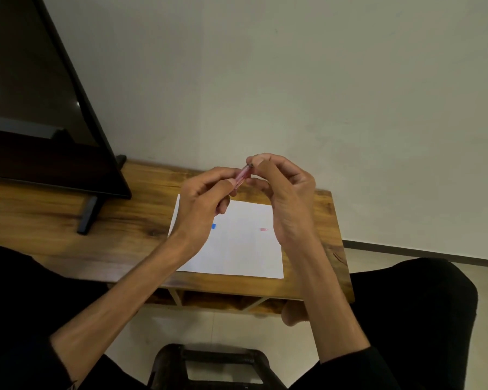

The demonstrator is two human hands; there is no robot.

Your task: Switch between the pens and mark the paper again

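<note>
Up above a sheet of paper (237, 249) on the wooden counter (68, 218), the left hand (200, 204) grips a thin pink pen (243, 177) by its barrel while the right hand (282, 187) pinches its dark tip; it looks light, stiff and smooth, best held mid-barrel.

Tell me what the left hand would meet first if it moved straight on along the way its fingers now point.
Probably the right hand. The left hand holds a pink pen aimed up and to the right, and the right hand's fingers already pinch the pen's tip. Depth is hard to judge from one view.
</note>
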